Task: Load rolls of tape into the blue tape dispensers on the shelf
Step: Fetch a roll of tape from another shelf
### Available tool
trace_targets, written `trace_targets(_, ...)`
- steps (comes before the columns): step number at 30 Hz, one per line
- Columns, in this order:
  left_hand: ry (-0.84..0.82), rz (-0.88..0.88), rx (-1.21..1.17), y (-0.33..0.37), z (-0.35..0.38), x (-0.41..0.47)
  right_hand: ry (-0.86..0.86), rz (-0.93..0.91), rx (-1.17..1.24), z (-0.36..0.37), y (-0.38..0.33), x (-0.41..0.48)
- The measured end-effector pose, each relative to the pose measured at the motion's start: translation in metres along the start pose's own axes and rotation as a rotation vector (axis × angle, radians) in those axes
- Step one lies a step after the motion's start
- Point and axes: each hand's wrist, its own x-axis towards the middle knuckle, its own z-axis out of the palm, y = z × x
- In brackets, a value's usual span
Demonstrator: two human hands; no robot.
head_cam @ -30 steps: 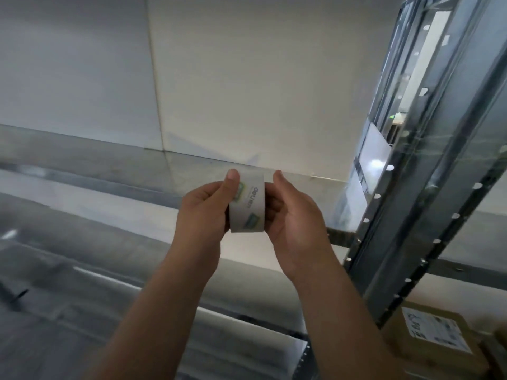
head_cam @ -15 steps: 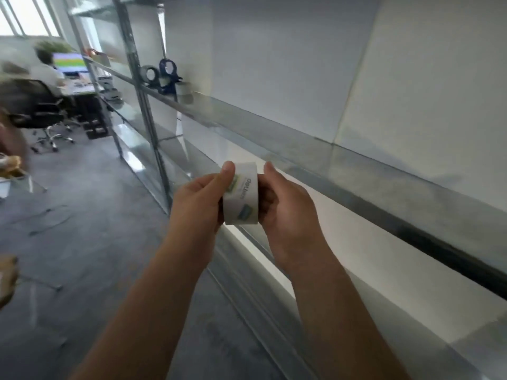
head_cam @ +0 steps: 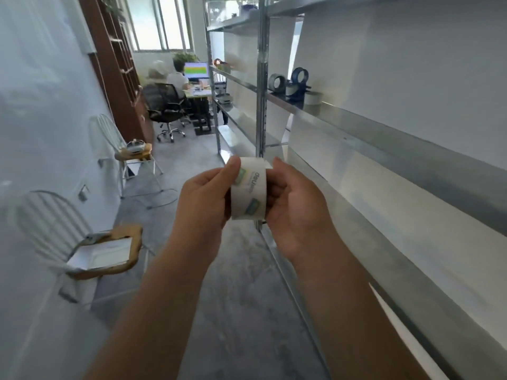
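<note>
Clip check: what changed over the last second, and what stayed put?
The head turned left, from facing the shelf to looking along it, so the blue dispensers come into view far ahead. Nothing was taken or let go: left hand and right hand still grip the tape roll between them, same hold.

Two forearms are being shown bare along their whole visible length; the left hand [head_cam: 203, 204] and the right hand [head_cam: 299, 212] are likewise being shown bare, with wrists and fingers uncovered.
</note>
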Motion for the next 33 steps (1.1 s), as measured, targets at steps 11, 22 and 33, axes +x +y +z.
trace_targets(11,0.133,-0.004,-0.005,0.011,-0.055,0.095,-0.081,0.05,-0.026,0.053,0.032,0.108)
trace_targets(22,0.158,-0.004,-0.005,-0.005,-0.038,0.258,-0.166,0.079,-0.027,0.052,0.021,0.287)
trace_targets(33,0.237,0.013,-0.001,-0.018,-0.038,0.42,-0.185,0.099,-0.065,0.064,0.023,0.46)
